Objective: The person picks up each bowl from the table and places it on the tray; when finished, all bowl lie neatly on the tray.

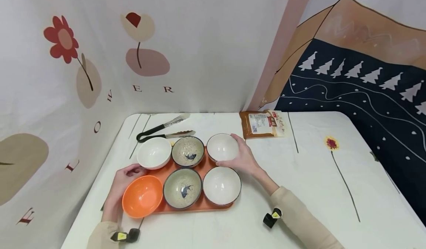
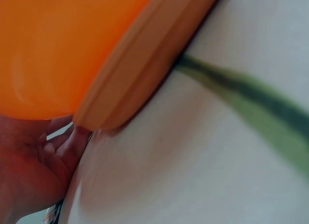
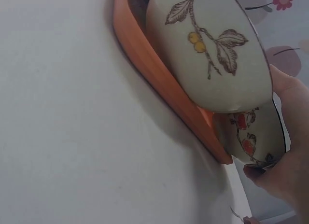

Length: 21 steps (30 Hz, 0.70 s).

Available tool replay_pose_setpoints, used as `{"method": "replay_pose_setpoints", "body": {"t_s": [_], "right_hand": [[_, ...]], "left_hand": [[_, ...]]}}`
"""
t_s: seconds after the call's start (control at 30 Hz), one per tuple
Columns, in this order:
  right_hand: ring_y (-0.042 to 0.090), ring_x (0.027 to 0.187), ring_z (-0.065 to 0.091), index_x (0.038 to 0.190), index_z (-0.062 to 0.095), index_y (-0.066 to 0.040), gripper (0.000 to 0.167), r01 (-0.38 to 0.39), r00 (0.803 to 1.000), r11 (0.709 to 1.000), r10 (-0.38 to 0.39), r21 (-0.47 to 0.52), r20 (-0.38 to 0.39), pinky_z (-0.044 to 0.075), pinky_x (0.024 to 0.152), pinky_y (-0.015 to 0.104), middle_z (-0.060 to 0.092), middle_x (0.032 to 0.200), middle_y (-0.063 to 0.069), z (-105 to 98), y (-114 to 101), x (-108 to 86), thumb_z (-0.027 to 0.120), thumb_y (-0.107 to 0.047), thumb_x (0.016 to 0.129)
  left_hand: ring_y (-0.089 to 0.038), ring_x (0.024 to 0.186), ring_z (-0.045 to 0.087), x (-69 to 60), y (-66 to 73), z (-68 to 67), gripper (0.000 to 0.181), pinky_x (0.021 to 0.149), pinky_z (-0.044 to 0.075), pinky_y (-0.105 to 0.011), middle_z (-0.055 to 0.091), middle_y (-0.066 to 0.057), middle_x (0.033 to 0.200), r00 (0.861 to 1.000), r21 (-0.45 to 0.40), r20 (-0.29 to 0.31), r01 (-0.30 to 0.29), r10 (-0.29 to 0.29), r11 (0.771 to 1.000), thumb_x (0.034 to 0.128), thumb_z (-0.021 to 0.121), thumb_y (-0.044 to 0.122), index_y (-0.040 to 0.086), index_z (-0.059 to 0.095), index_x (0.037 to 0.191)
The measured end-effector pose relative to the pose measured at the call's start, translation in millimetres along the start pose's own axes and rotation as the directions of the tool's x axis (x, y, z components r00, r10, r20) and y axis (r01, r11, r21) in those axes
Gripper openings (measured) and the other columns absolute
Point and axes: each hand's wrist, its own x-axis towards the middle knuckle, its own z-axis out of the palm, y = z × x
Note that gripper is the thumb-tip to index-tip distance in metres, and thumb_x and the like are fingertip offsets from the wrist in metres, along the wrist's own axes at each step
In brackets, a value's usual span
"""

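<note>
An orange tray (image 1: 196,209) carries several bowls in two rows. My right hand (image 1: 241,158) grips the far-right white bowl (image 1: 221,147) by its side, thumb toward me and fingers behind. In the right wrist view, that bowl (image 3: 263,132) has red fruit painted outside; the nearer white bowl (image 3: 222,55) has yellow berries. My left hand (image 1: 122,180) holds the tray's left end, fingers curled at its edge (image 2: 120,84), partly hidden by the orange bowl (image 1: 143,196). A plain white bowl (image 1: 154,153) sits behind it. Two speckled grey fish bowls (image 1: 188,152) fill the middle.
Black-handled metal tongs (image 1: 163,129) lie behind the tray at left. A brown packet with a white label (image 1: 263,124) lies at the table's back edge. The white tablecloth (image 1: 309,175) extends to the right, printed with a flower. Patterned curtains (image 1: 206,49) hang behind.
</note>
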Motion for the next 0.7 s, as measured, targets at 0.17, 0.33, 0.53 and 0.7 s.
{"method": "replay_pose_setpoints", "body": {"t_s": [0.17, 0.33, 0.53, 0.7], "right_hand": [[0.037, 0.139, 0.046, 0.156, 0.033, -0.01, 0.118, -0.004, 1.0, 1.0, 0.004, -0.008, 0.006, 0.043, 0.109, 0.058, 0.042, 0.155, 0.016, 4.1, 1.9, -0.2, 0.095, -0.043, 0.061], [0.037, 0.139, 0.046, 0.156, 0.032, -0.01, 0.118, 0.001, 1.0, 1.0, -0.001, -0.01, 0.015, 0.042, 0.11, 0.058, 0.041, 0.156, 0.017, 4.9, 1.6, 1.4, 0.094, -0.043, 0.061], [0.038, 0.14, 0.045, 0.159, 0.026, -0.011, 0.121, -0.022, 0.998, 1.0, 0.022, 0.0, 0.065, 0.041, 0.11, 0.059, 0.037, 0.158, 0.017, 4.9, -1.1, 3.6, 0.093, -0.043, 0.064], [0.038, 0.142, 0.042, 0.16, 0.02, -0.009, 0.121, -0.025, 0.991, 0.999, 0.02, 0.033, 0.132, 0.039, 0.112, 0.059, 0.032, 0.159, 0.019, 2.5, -6.3, 5.6, 0.091, -0.038, 0.067]], "left_hand": [[-0.012, 0.09, 0.059, -0.8, -0.2, 1.2, 0.047, 0.076, 0.053, -0.018, 0.066, -0.004, 0.107, 1.0, 0.001, 0.004, -0.012, 0.012, 1.0, 0.1, 0.064, 0.033, 0.005, 0.061, 0.137], [-0.011, 0.089, 0.06, -0.9, 0.2, 1.1, 0.048, 0.076, 0.054, -0.018, 0.066, -0.004, 0.106, 1.0, -0.003, -0.004, -0.026, 0.026, 1.0, 0.0991, 0.065, 0.034, 0.004, 0.061, 0.136], [-0.012, 0.089, 0.059, -0.8, -0.7, 1.2, 0.049, 0.075, 0.054, -0.018, 0.066, -0.003, 0.105, 1.0, -0.007, 0.001, 0.004, -0.004, 1.0, 0.099, 0.065, 0.034, 0.004, 0.06, 0.137], [-0.013, 0.09, 0.058, -1.7, 0.5, -0.5, 0.05, 0.075, 0.053, -0.018, 0.065, -0.004, 0.108, 1.0, -0.002, 0.008, 0.021, -0.021, 1.0, 0.0993, 0.065, 0.035, 0.005, 0.059, 0.139]]}}
